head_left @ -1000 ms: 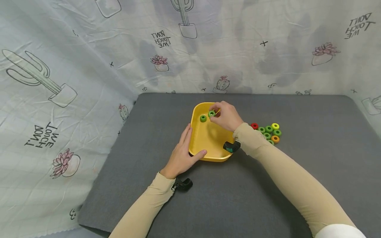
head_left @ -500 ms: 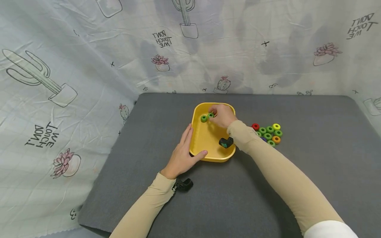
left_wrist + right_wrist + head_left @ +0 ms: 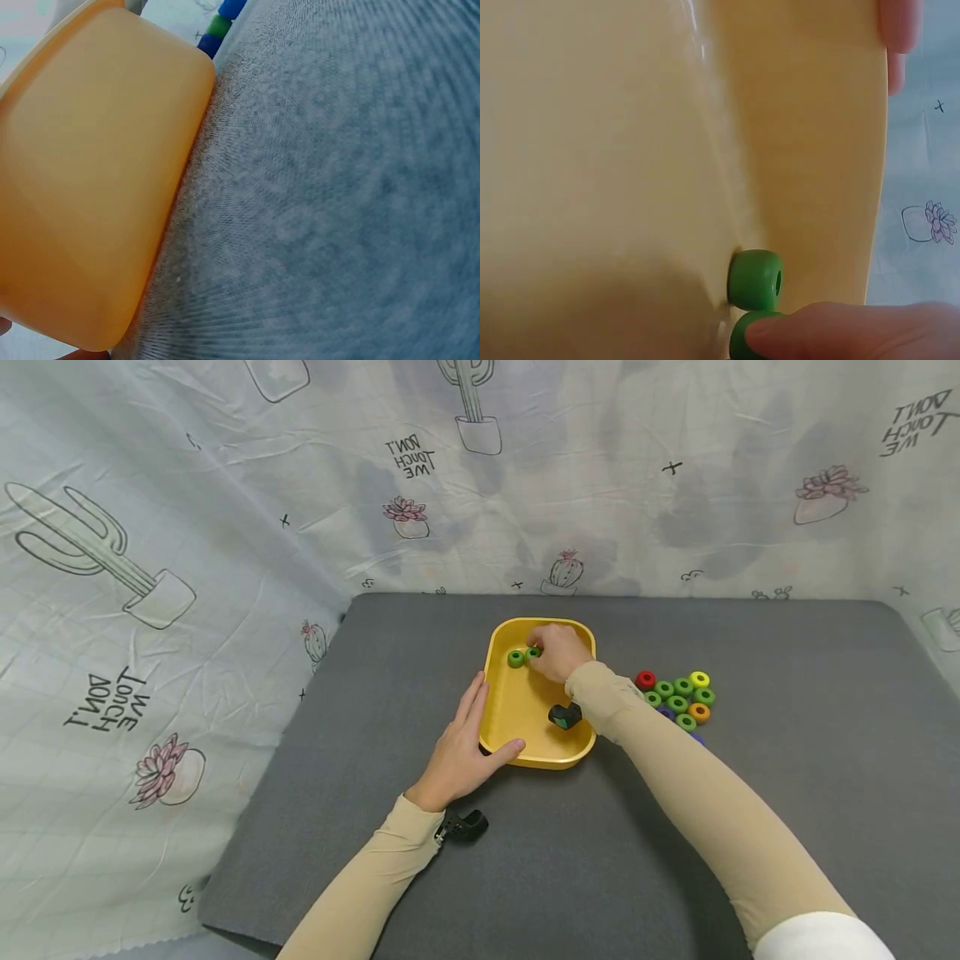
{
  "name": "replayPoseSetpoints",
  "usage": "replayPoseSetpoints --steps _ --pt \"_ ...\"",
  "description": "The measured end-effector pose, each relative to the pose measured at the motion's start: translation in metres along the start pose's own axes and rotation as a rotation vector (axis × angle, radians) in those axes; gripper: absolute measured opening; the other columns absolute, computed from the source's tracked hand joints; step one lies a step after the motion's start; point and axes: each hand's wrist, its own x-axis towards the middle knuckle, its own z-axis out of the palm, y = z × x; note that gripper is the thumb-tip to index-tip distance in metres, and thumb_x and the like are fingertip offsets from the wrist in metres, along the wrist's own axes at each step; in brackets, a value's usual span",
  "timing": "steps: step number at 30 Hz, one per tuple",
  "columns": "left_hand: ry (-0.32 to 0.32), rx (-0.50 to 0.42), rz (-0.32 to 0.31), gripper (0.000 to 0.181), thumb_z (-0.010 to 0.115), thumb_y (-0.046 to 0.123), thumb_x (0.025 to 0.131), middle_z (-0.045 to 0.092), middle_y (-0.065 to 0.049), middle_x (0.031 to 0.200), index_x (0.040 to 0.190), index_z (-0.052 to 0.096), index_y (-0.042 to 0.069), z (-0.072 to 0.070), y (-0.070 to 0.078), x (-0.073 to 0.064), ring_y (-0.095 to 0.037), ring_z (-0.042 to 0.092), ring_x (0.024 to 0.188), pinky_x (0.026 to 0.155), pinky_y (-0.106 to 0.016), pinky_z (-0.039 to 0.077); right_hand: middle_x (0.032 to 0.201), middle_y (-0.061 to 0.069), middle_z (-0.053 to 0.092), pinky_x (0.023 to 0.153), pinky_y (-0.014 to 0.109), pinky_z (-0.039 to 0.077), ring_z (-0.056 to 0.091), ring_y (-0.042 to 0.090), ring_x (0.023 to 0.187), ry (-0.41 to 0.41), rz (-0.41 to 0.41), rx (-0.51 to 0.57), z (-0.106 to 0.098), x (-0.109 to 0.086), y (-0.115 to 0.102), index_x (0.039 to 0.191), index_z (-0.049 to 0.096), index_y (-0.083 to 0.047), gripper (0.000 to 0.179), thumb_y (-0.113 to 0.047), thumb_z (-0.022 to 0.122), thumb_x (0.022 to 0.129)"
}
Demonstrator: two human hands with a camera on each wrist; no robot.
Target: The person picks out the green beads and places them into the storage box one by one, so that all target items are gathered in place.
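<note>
Printed cactus cloth hung behind a grey tabletop. On my head feed, the yellow tray sat near the middle of it. Left hand was braced on the tray's near-left corner: fingers straight and together along the side, thumb spread out over the near rim. Right hand was down inside the far end, thumb and finger clamped on a green bead. I had a second green bead just left of it, low in the tray by the wall. Loose beads clustered right of the tray: mostly green, plus red, yellow, orange and blue, partly behind the right sleeve.
</note>
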Motion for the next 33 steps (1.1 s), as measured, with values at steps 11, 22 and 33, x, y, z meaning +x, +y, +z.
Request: replayPoseSetpoints --steps 11,22,33 --pt "-0.007 -0.002 -0.007 0.106 0.061 0.069 0.094 0.001 0.011 0.177 0.169 0.012 0.014 0.0008 -0.0001 -0.0001 -0.036 0.039 0.150 0.114 -0.066 0.038 0.127 0.021 0.070 0.102 0.047 0.054 0.065 0.036 0.117 -0.007 0.006 -0.025 0.0051 0.0039 0.0034 0.127 0.072 0.000 0.032 -0.005 0.071 0.095" --pt "0.002 0.004 -0.001 0.107 0.059 0.071 0.093 0.003 0.006 0.177 0.169 0.012 0.012 0.0014 -0.0003 -0.0001 -0.037 0.040 0.150 0.113 -0.068 0.038 0.126 0.021 0.069 0.102 0.047 0.054 0.064 0.035 0.116 0.002 0.015 -0.014 0.0052 0.0029 0.0036 0.128 0.070 0.000 0.033 -0.006 0.072 0.096" --pt "0.006 -0.013 0.007 0.105 0.062 0.067 0.094 0.003 0.007 0.177 0.169 0.012 0.013 0.0006 0.0018 -0.0009 -0.035 0.038 0.152 0.116 -0.067 0.035 0.126 0.021 0.069 0.101 0.047 0.055 0.064 0.036 0.116 0.025 0.019 -0.008 0.0058 0.0032 0.0044 0.127 0.071 -0.001 0.031 -0.007 0.072 0.097"
